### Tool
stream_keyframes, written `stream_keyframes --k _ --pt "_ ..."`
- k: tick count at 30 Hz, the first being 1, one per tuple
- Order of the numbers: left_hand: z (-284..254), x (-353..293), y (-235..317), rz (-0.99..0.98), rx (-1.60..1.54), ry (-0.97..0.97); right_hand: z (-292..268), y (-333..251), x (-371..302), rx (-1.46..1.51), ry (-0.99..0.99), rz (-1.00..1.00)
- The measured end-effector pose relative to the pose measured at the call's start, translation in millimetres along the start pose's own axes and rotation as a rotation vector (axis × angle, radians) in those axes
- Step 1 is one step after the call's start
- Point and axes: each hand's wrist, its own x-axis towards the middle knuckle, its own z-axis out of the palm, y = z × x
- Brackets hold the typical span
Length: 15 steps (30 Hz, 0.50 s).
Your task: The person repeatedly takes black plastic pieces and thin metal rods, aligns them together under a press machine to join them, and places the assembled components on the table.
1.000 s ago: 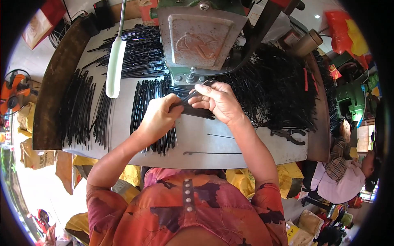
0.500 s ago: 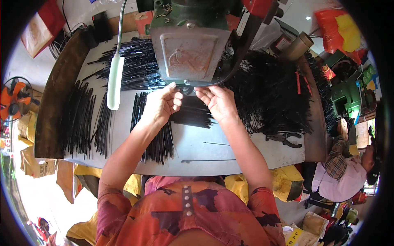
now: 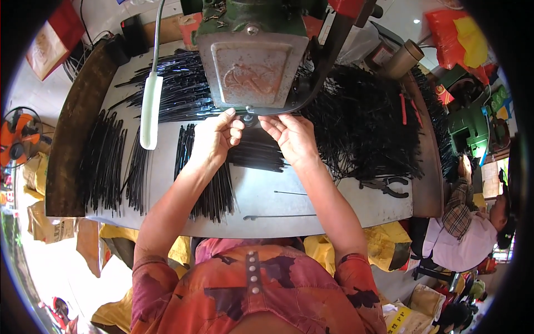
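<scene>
Left hand and right hand at green-and-grey machine, black rods alongside

Open lane on tabletop between the forearms, two thin rods lying flat in it. Machine blocks the far middle; narrow gap between left hand and right hand at its base. Lamp overhangs left; black heap and pliers obstruct right.
</scene>
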Motion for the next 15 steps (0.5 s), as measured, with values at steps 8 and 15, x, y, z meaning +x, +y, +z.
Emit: stream_keyframes --k 8,15 --pt "3 -3 -3 -0.001 -0.02 0.035 3 1 -4 -0.012 0.034 -0.017" --pt "-5 -5 -3 -0.012 -0.055 0.025 8 8 -3 -0.081 0.074 -0.023"
